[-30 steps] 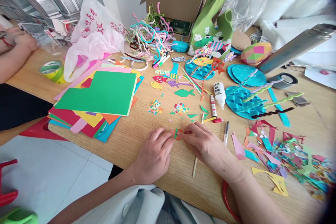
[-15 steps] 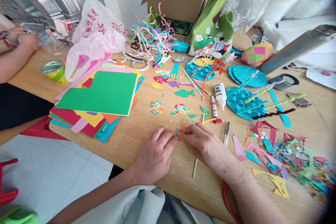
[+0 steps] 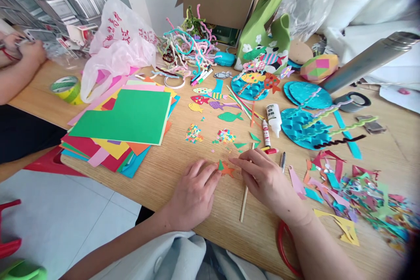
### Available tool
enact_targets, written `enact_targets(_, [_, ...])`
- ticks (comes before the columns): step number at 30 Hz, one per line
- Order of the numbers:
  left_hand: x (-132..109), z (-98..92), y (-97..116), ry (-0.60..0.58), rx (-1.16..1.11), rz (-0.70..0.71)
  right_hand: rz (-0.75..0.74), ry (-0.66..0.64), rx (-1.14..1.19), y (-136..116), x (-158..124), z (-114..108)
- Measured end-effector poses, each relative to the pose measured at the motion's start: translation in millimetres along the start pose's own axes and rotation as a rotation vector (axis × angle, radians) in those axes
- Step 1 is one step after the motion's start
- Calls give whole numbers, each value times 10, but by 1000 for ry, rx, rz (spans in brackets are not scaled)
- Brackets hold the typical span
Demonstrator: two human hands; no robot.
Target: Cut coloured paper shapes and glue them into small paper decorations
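The orange paper cutout [image 3: 228,170] lies just beyond the left hand's [image 3: 197,192] fingertips, touching them, its length running toward the right hand [image 3: 265,181]. A green paper piece [image 3: 221,165] sits at its left end. The left fingers lie together; whether they pinch, I cannot tell. The right hand is apart, fingers bent, grip unclear. Ahead-left, red characters on a plastic bag [image 3: 120,52] are too blurred to read.

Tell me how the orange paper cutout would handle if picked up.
The orange cutout looks flat and thin, so probably light and bendy. Its narrow points may crease. The green triangle on it might slip if unglued.
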State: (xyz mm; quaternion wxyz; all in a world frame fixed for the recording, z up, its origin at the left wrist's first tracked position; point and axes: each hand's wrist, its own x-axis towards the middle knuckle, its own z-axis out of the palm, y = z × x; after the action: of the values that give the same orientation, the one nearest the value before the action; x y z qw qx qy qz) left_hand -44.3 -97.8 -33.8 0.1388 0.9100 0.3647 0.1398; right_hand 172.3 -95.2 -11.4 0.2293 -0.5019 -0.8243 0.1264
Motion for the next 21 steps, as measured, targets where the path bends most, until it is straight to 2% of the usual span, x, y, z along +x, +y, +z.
enact_targets(11, [0, -19, 6, -36, 11, -12, -55, -160, 19, -35, 16, 43])
enact_targets(21, [8, -21, 10, -35, -11, -23, -49, -188, -20, -30, 15, 42])
